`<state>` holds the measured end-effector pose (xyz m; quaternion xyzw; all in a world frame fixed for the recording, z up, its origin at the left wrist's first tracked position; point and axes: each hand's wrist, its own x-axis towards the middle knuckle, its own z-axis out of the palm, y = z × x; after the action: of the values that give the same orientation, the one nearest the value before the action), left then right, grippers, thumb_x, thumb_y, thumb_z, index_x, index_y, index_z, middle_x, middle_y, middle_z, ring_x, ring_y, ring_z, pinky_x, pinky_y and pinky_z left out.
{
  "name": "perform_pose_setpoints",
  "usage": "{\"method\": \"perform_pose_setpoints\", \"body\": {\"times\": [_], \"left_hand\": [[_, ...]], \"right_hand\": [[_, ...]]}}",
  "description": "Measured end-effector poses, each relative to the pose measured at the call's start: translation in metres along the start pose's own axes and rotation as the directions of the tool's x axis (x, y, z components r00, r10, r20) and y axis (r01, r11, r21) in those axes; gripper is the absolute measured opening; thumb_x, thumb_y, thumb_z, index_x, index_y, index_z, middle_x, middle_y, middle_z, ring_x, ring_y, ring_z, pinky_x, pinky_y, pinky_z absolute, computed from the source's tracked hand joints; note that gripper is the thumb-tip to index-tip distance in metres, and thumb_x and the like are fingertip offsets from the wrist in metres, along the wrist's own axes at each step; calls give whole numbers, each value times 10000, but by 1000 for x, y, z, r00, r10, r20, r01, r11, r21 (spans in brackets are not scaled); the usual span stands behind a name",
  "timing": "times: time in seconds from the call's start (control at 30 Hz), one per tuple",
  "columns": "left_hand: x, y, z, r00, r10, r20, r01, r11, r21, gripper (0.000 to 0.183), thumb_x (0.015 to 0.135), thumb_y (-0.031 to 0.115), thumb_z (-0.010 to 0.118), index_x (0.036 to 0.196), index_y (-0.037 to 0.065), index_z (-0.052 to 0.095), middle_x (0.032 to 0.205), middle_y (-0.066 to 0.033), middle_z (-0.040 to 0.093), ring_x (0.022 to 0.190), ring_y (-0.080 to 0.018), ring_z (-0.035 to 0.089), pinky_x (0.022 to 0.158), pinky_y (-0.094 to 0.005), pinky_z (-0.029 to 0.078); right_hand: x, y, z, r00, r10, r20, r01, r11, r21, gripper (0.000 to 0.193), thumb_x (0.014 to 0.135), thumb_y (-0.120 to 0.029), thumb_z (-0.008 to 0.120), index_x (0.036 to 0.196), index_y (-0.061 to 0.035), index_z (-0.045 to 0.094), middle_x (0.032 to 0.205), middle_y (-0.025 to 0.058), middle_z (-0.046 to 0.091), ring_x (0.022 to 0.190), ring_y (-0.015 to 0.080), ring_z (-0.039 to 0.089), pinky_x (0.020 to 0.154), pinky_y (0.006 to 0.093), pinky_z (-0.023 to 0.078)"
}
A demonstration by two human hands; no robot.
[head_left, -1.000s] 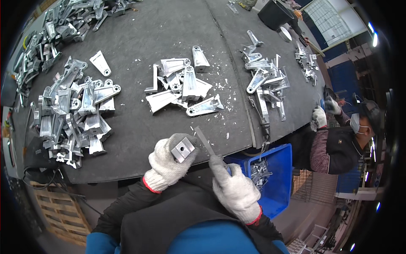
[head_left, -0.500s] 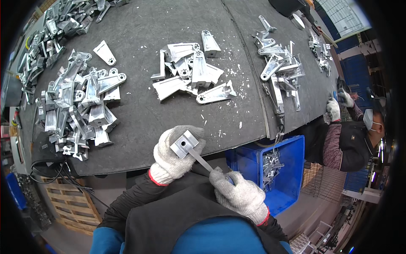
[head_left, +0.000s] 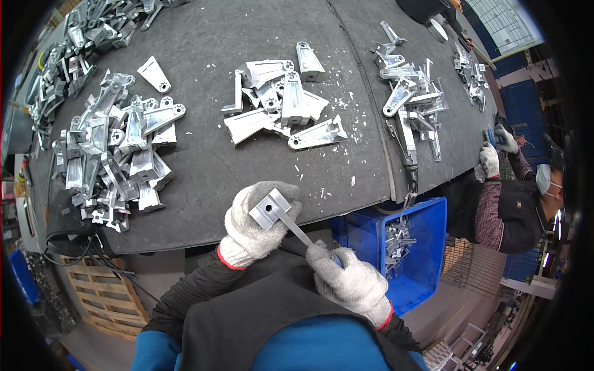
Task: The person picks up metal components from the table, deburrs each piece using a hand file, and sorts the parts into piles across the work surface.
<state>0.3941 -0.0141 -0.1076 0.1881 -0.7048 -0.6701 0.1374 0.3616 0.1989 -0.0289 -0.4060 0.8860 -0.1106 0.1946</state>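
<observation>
My left hand (head_left: 257, 226), in a white knit glove with a red cuff, is closed round a silver metal bracket (head_left: 270, 209). The bracket's square end, with a dark round hole, faces up. In my gloved right hand (head_left: 352, 281) is a flat file (head_left: 296, 230), its handle mostly hidden by my fingers, with a bit of blue showing. The file's narrow grey blade rests against the edge of the bracket's square end. Beyond my hands, a small heap of similar brackets (head_left: 296, 102) lies on the dark table mat (head_left: 204, 191).
Bigger bracket heaps lie at left (head_left: 93, 139) and far left (head_left: 77, 55). More brackets (head_left: 411, 93) and a black-handled tool (head_left: 405, 145) lie at right. A blue bin (head_left: 427, 272) with parts stands below the table edge. A co-worker (head_left: 513, 207) works at far right.
Hardly anything differs. My right hand and the file have shifted very slightly against the bracket, while my left hand keeps its hold. The co-worker's hands have moved a little.
</observation>
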Motion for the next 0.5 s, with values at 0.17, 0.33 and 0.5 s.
{"method": "perform_pose_setpoints", "body": {"times": [0.17, 0.33, 0.5], "left_hand": [[0, -4, 1, 991, 120, -63, -115, 991, 70, 261, 831, 102, 851, 1067, 77, 742, 978, -54, 766, 861, -169, 739, 792, -310, 594], [1, 0, 0, 998, 61, -4, -61, 998, 36, 261, 854, 28, 812, 1100, 26, 723, 1000, -73, 748, 913, -153, 713, 815, -315, 581], [0, 2, 0, 998, 65, -7, -65, 996, 57, 255, 854, 29, 811, 1096, 32, 728, 999, -71, 749, 904, -149, 712, 805, -309, 581]], "right_hand": [[7, 20, -9, 977, -151, 151, 62, 877, 476, 680, 889, -124, 730, 1525, -137, 490, 1062, 164, 650, 806, 357, 703, 685, 415, 601], [2, 33, 1, 954, -246, 172, 38, 666, 745, 747, 923, -92, 716, 1589, -49, 380, 1294, 205, 635, 1097, 331, 695, 911, 395, 589], [3, 27, -5, 947, -189, 260, -79, 648, 758, 757, 924, -187, 805, 1560, -24, 429, 1455, 164, 602, 1253, 272, 654, 1026, 374, 554]]}}
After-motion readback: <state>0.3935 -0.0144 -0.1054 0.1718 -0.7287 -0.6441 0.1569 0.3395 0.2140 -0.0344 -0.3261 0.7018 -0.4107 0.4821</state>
